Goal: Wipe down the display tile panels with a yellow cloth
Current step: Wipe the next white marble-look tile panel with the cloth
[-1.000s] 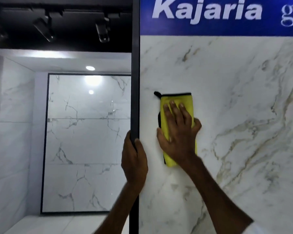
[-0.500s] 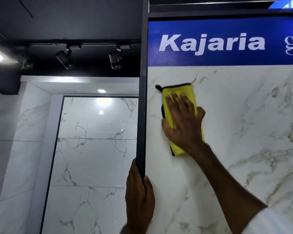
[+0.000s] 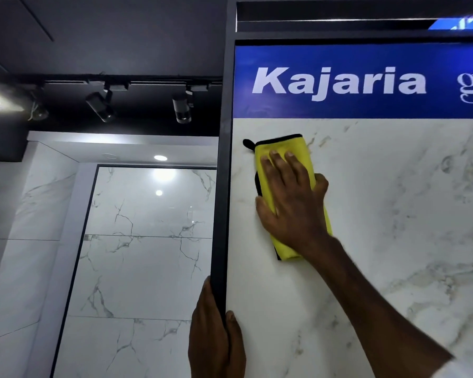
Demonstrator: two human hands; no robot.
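Note:
A folded yellow cloth (image 3: 281,148) with a black hem lies flat against the white marble tile panel (image 3: 393,200), near its upper left corner, just below the blue brand strip (image 3: 339,80). My right hand (image 3: 292,197) presses the cloth to the panel with straight, spread fingers. Lower down, my left hand (image 3: 216,342) grips the panel's black frame edge (image 3: 221,186), thumb on the front face and fingers wrapped behind it.
Another framed marble tile panel (image 3: 142,255) stands further back on the left, with grey tiled wall (image 3: 17,227) beside it. Black track spotlights (image 3: 100,105) hang from the dark ceiling above.
My right hand has slid the cloth upward on the panel, close to the blue strip. The view has tilted up. My left hand still holds the frame.

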